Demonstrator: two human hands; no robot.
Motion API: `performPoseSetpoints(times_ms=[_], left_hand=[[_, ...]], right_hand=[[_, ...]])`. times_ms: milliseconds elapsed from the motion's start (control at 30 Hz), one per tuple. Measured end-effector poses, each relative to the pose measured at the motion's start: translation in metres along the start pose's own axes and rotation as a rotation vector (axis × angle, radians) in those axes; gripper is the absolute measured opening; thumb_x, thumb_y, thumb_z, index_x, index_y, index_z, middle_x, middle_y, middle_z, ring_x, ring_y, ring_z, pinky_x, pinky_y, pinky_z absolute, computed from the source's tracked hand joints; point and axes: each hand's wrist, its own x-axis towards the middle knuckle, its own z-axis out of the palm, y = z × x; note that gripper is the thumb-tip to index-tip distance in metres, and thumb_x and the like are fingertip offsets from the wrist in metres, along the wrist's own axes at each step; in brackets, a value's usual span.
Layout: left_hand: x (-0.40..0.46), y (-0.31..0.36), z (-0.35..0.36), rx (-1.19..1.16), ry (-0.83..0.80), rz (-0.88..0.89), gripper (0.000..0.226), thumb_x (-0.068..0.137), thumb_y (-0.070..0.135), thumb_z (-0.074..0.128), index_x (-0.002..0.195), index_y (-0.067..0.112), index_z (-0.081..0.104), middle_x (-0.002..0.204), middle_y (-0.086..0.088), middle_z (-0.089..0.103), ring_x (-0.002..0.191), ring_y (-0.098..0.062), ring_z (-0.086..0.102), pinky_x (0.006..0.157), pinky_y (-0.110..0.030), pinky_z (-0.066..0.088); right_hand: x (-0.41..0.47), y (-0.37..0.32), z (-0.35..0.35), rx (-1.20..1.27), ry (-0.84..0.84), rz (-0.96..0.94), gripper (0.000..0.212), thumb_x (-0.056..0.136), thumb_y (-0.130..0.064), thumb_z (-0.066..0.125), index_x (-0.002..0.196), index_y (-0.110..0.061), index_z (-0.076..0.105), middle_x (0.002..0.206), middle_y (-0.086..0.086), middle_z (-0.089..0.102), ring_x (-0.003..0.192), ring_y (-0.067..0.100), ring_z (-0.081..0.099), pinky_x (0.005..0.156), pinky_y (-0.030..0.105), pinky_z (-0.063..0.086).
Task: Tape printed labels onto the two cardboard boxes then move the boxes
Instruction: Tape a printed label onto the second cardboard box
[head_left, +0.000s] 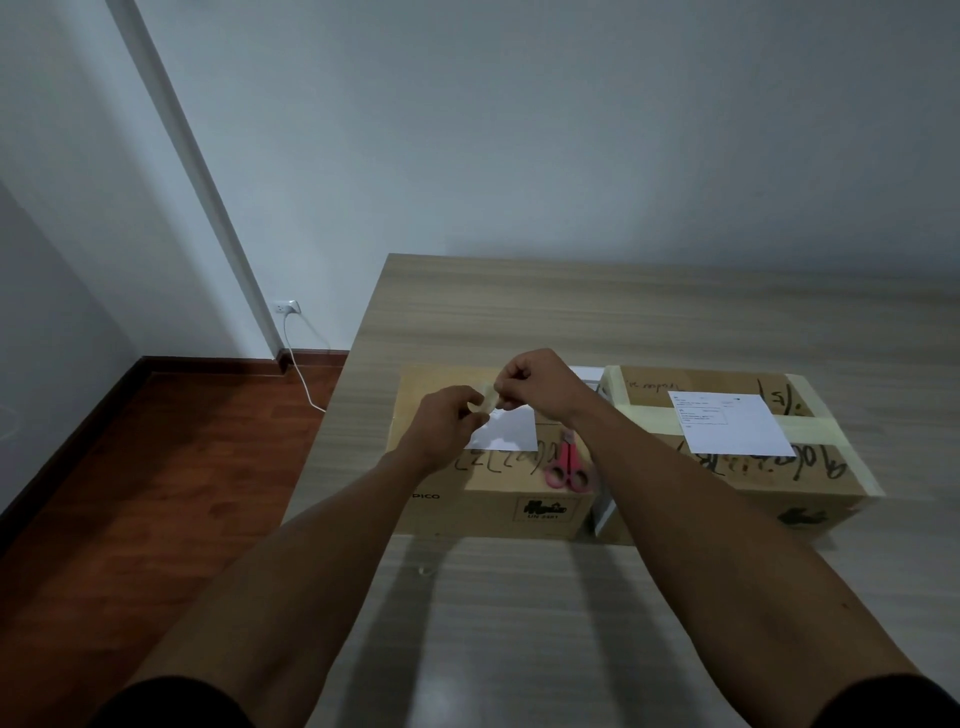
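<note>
The left hand (451, 415) and right hand (530, 382) pinch a short piece of tape (488, 401) between them, its long side running left to right. Right under the grip lies a white label (511, 434) on the left box (467, 499). Red scissors (567, 467) lie just right, pointing away. Farther right, the right box (810, 488) has its own label (727, 423).

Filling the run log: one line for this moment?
both hands pinch tape strip | above left box label | scissors on box
</note>
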Motion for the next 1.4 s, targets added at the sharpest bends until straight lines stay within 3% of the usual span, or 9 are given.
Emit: performPoseSetpoints(times_ms=[233, 300, 367, 533, 733, 900, 1033, 1267, 1400], left_hand=[[-0.003, -0.004, 0.004, -0.037, -0.017, 0.034, 0.024, 0.093, 0.015, 0.074, 0.112, 0.002, 0.069, 0.09, 0.001, 0.064, 0.067, 0.001, 0.056, 0.063, -0.006, 0.04], [-0.003, -0.004, 0.006, -0.065, -0.013, 0.031, 0.023, 0.093, 0.015, 0.073, 0.112, 0.002, 0.069, 0.092, -0.002, 0.068, 0.069, -0.003, 0.059, 0.065, -0.008, 0.041], [-0.003, -0.003, 0.007, -0.088, -0.016, 0.027, 0.022, 0.095, 0.015, 0.072, 0.113, 0.004, 0.068, 0.093, -0.008, 0.071, 0.072, -0.015, 0.064, 0.067, -0.017, 0.046], [0.001, -0.001, 0.009, -0.038, -0.075, 0.027, 0.022, 0.1, 0.022, 0.065, 0.114, 0.005, 0.066, 0.076, -0.005, 0.066, 0.059, -0.01, 0.053, 0.053, -0.012, 0.038], [0.007, 0.004, 0.009, -0.024, -0.1, 0.027, 0.023, 0.102, 0.024, 0.062, 0.105, 0.004, 0.071, 0.062, 0.01, 0.055, 0.048, 0.002, 0.05, 0.051, -0.014, 0.031], [0.007, 0.001, 0.012, -0.006, -0.073, -0.002, 0.024, 0.102, 0.028, 0.062, 0.105, 0.006, 0.072, 0.068, 0.01, 0.06, 0.054, -0.002, 0.052, 0.055, -0.018, 0.032], [0.008, -0.002, 0.011, -0.017, -0.053, -0.007, 0.021, 0.101, 0.025, 0.063, 0.104, 0.006, 0.071, 0.071, 0.007, 0.061, 0.056, -0.003, 0.052, 0.053, -0.014, 0.032], [0.009, -0.003, 0.01, 0.001, -0.027, 0.004, 0.02, 0.099, 0.024, 0.065, 0.106, 0.005, 0.071, 0.08, 0.0, 0.065, 0.064, -0.006, 0.054, 0.058, -0.02, 0.033], [0.006, -0.001, 0.01, -0.051, -0.037, -0.009, 0.024, 0.1, 0.029, 0.064, 0.107, 0.008, 0.071, 0.089, -0.003, 0.071, 0.07, -0.011, 0.062, 0.059, -0.021, 0.039]], right_hand=[[0.002, -0.001, -0.002, -0.229, -0.072, 0.025, 0.035, 0.101, -0.01, 0.054, 0.078, 0.016, 0.057, 0.087, 0.034, 0.065, 0.061, -0.002, 0.067, 0.058, 0.018, 0.054], [0.001, -0.003, 0.001, -0.301, -0.105, 0.027, 0.032, 0.102, -0.011, 0.046, 0.072, -0.004, 0.048, 0.08, 0.039, 0.045, 0.057, 0.007, 0.063, 0.053, 0.021, 0.047], [-0.003, -0.006, 0.005, -0.324, -0.133, 0.022, 0.027, 0.103, -0.01, 0.038, 0.077, -0.01, 0.043, 0.079, 0.019, 0.039, 0.064, 0.027, 0.047, 0.054, 0.024, 0.045], [-0.009, -0.002, 0.016, -0.335, -0.111, 0.005, 0.019, 0.109, -0.014, 0.032, 0.092, -0.008, 0.039, 0.085, 0.018, 0.044, 0.074, 0.025, 0.038, 0.065, 0.039, 0.034], [-0.007, 0.001, 0.024, -0.382, -0.037, -0.016, 0.015, 0.107, -0.006, 0.038, 0.092, -0.009, 0.039, 0.075, 0.006, 0.038, 0.06, 0.014, 0.03, 0.054, 0.022, 0.029], [-0.005, 0.007, 0.027, -0.384, -0.025, -0.037, 0.01, 0.104, -0.003, 0.038, 0.098, -0.009, 0.042, 0.084, 0.013, 0.046, 0.068, 0.019, 0.036, 0.067, 0.043, 0.036], [-0.004, 0.006, 0.02, -0.233, -0.014, 0.015, 0.023, 0.109, -0.019, 0.034, 0.127, -0.012, 0.046, 0.095, 0.013, 0.065, 0.077, 0.021, 0.061, 0.069, 0.04, 0.05], [-0.002, 0.006, 0.017, -0.14, 0.11, -0.047, 0.016, 0.101, -0.004, 0.056, 0.095, -0.001, 0.07, 0.088, 0.014, 0.072, 0.078, 0.026, 0.072, 0.06, 0.028, 0.059], [0.002, 0.004, 0.021, -0.265, 0.11, -0.05, 0.02, 0.103, -0.01, 0.052, 0.089, -0.007, 0.066, 0.083, 0.01, 0.07, 0.07, 0.025, 0.068, 0.068, 0.042, 0.06]])
